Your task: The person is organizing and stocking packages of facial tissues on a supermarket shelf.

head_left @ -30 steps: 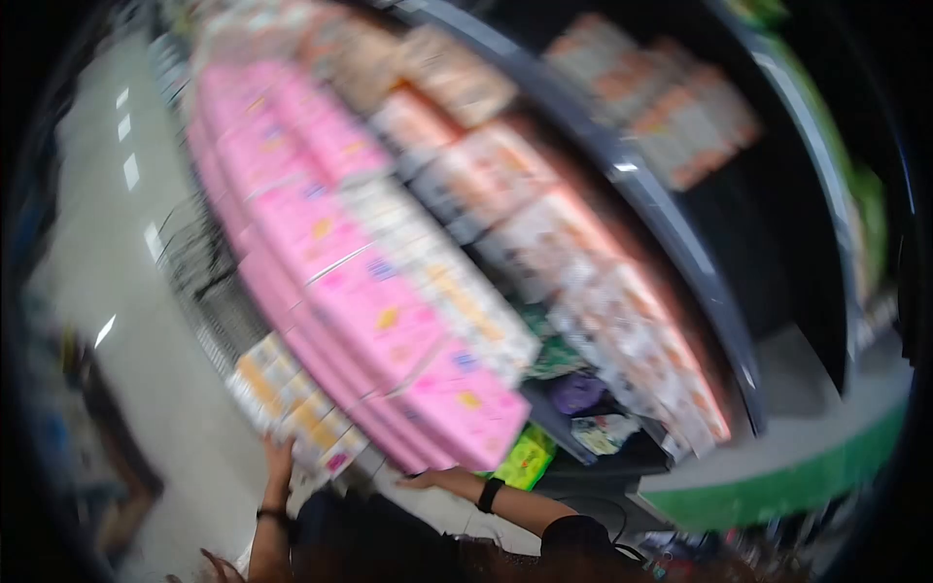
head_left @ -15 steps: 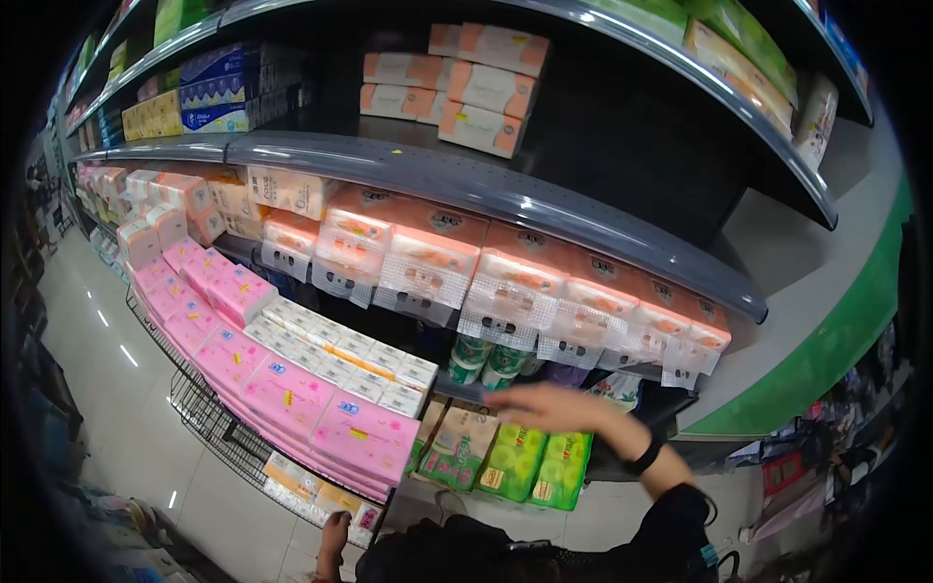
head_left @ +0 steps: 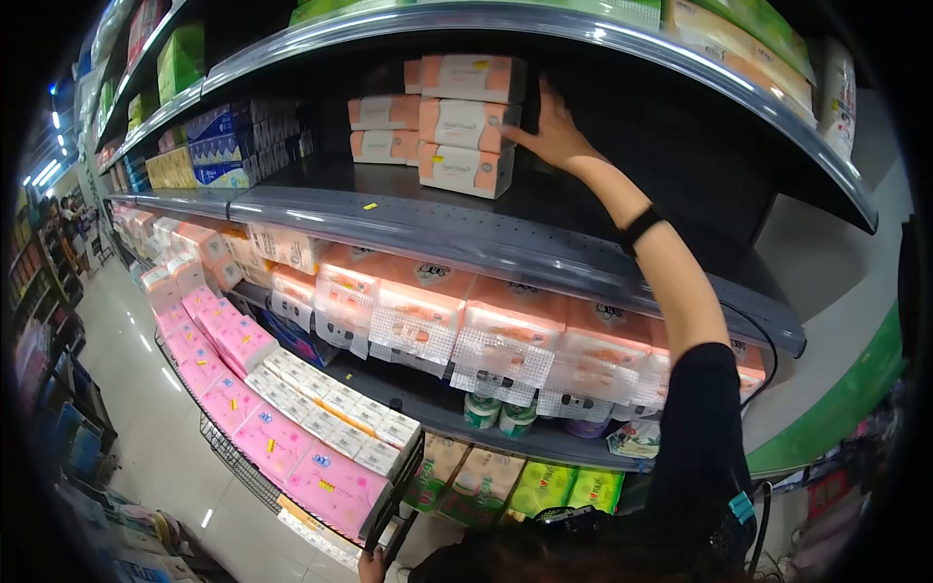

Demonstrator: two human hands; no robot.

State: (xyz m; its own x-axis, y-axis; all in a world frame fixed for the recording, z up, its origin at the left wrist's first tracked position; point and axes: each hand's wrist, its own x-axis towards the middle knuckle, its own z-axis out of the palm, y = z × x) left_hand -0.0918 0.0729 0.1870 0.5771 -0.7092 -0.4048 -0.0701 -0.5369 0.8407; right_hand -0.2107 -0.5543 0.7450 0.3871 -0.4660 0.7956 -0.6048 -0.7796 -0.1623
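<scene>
On the dark upper shelf stands a stack of white and peach tissue packs (head_left: 465, 121), with a shorter stack (head_left: 382, 129) at its left. Just right of the taller stack is my right hand (head_left: 556, 128), its fingers apart and the thumb at the side of the middle pack. Nothing lies in its palm. My left hand (head_left: 372, 566) shows at the bottom, small and partly hidden, by the corner of the black wire cart (head_left: 381, 525). Pink tissue packs (head_left: 330, 486) and white packs (head_left: 374, 428) fill the cart's top.
A shelf edge (head_left: 428, 225) runs below my right arm. Peach packs (head_left: 418, 291) line the shelf beneath, and green packs (head_left: 540, 486) stand near the floor. Blue boxes (head_left: 222, 146) are at the upper left. Another shelf edge (head_left: 486, 17) passes overhead.
My right hand has risen from above the green packs to the stack on the upper shelf. The view has tilted up, and my left hand shows lower, by the cart's corner.
</scene>
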